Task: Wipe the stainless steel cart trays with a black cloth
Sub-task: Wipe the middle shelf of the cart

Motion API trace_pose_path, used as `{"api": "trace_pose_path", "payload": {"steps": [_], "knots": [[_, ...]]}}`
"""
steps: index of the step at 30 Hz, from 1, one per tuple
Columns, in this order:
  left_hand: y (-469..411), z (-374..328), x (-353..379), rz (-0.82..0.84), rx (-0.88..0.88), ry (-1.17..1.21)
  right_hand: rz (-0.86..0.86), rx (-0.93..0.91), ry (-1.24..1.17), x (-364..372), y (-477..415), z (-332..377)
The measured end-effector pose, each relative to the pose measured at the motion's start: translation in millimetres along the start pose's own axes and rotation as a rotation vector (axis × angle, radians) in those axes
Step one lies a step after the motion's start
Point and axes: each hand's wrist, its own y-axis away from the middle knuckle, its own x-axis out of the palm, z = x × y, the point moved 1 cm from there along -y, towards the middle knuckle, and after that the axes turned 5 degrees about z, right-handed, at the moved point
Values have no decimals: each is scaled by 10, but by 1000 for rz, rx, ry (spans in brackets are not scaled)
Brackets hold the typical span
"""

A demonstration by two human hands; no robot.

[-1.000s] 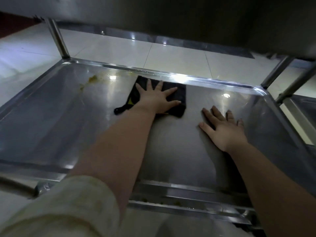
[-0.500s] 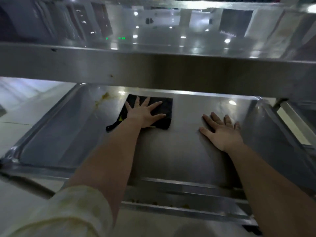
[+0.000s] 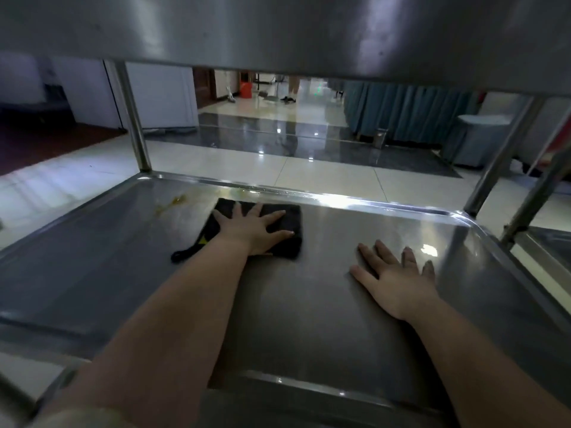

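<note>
My left hand (image 3: 251, 228) lies flat with spread fingers on a folded black cloth (image 3: 292, 225), pressing it onto the lower stainless steel tray (image 3: 92, 257) near the tray's far rim. A loop of the cloth sticks out toward the near left. My right hand (image 3: 394, 273) rests flat on the bare tray surface to the right, fingers straight. A yellowish smear (image 3: 174, 202) marks the tray just left of the cloth.
The upper tray (image 3: 278, 29) of the cart hangs close overhead across the top of the view. Upright steel posts (image 3: 133, 118) stand at the far corners. Beyond lie a glossy tiled floor, teal curtains (image 3: 411, 109) and a distant person's legs.
The view has dropped below the upper tray, so the room beyond shows. Both hands stay flat in about the same places on the tray; the cloth has shifted little.
</note>
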Motion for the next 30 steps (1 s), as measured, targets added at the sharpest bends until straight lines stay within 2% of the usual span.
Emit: {"api": "trace_pose_path", "payload": {"steps": [3, 6, 12, 15, 19, 25, 27, 30], "knots": [[96, -607, 100, 24, 152, -19, -13, -6, -13, -23, 13, -13], [141, -489, 77, 5, 165, -1, 0, -16, -37, -58, 42, -37], [177, 786, -50, -21, -143, 28, -16, -24, -36, -49, 47, 9], [147, 966, -64, 4, -196, 33, -11, -26, -22, -43, 32, 34], [38, 580, -63, 3, -165, 67, -16, -19, -17, -12, 16, 43], [-53, -909, 53, 18, 150, 1, -25, -17, -27, 9, -5, -22], [-46, -964, 79, 20, 197, -1, -15, -14, -41, 5, -7, -62], [-44, -400, 25, 5, 138, 22, -11, -13, -44, 0, -8, -82]]}}
